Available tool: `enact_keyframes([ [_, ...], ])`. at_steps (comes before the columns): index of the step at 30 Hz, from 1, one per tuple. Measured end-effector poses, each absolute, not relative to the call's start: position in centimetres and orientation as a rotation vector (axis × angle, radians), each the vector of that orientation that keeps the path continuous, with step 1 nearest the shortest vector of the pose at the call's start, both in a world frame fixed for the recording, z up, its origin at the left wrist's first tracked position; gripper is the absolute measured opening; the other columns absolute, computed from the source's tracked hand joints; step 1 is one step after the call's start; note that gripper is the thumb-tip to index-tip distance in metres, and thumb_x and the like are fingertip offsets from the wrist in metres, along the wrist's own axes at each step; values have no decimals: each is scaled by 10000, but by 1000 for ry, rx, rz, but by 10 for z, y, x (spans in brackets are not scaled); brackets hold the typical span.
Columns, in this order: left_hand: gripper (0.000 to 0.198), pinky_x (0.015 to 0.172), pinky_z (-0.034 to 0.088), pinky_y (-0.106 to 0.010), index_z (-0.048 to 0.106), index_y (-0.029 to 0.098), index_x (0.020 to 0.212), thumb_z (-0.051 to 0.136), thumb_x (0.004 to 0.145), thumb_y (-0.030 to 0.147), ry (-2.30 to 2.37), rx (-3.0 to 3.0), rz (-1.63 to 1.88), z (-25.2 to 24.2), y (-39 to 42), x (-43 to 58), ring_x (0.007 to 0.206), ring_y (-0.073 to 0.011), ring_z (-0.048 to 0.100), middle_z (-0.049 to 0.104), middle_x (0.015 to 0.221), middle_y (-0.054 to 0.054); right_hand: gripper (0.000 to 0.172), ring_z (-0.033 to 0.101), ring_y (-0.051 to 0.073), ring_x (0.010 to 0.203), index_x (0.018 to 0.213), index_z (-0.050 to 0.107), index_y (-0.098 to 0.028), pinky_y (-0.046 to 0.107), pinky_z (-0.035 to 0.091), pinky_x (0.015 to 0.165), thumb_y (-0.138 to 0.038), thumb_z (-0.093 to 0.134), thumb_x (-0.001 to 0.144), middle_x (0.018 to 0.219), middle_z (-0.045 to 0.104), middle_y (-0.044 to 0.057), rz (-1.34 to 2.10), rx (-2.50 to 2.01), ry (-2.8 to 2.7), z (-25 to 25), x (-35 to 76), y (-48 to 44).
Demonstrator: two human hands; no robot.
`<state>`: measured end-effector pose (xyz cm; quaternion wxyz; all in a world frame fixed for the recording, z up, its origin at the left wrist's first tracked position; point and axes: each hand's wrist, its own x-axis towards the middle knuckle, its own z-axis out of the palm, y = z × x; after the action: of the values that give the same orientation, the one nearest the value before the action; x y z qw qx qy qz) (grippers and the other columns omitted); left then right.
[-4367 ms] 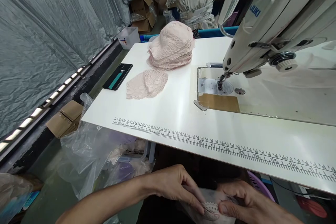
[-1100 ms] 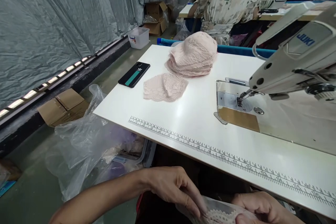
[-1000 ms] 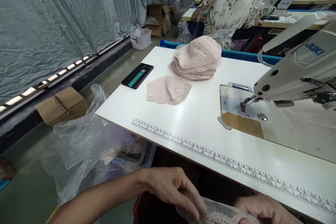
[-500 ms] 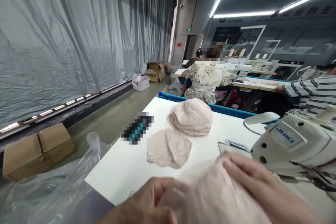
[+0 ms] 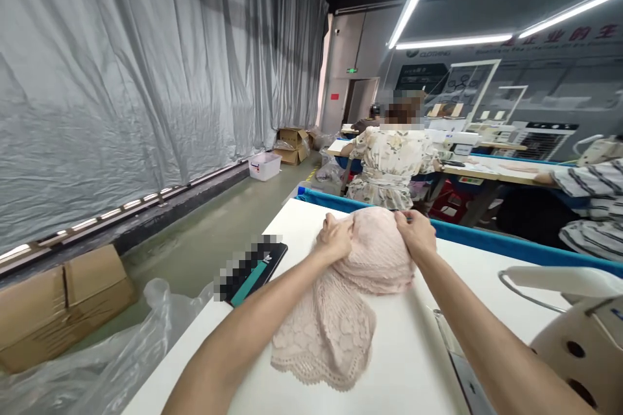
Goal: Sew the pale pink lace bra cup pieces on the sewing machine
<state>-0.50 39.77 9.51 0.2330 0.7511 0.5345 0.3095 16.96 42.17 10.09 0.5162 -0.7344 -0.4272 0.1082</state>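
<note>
A domed stack of pink lace pieces (image 5: 377, 253) sits at the far side of the white sewing table (image 5: 428, 363). My left hand (image 5: 335, 240) grips the stack's left side and my right hand (image 5: 415, 233) presses on its right top, fingers curled over the lace. Both arms stretch forward across the table. A flatter pink lace piece (image 5: 324, 331) lies on the table nearer to me, partly under my left forearm.
A dark phone (image 5: 253, 269) lies left of the lace. The white sewing machine head (image 5: 579, 337) stands at the right. Cardboard box (image 5: 53, 301) and clear plastic bag (image 5: 87, 369) sit on the floor at left. Other people work at tables behind, one in a floral top (image 5: 389, 162).
My hands came up from my lap with a lace piece, crossed the table and now rest on the far stack. The view tilted up toward the room.
</note>
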Motion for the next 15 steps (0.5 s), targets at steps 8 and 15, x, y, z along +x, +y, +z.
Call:
enact_keyframes([
  [8,165,866,417,-324,578,209,980,532,826,249,1247,2378,701,82,295,-38,974,-207,489,515,1027,-44,386,550,163,681,763,565,-213,302,433,669,-580,449,797,728,589,5,341,-1419,-1531,80,134,302],
  [15,89,822,412,-345,545,153,745,465,765,122,1246,2143,605,52,248,-31,850,-209,528,570,855,-57,342,326,95,315,656,377,-238,211,251,376,-532,446,816,331,377,-95,911,-1465,-1663,38,119,222],
])
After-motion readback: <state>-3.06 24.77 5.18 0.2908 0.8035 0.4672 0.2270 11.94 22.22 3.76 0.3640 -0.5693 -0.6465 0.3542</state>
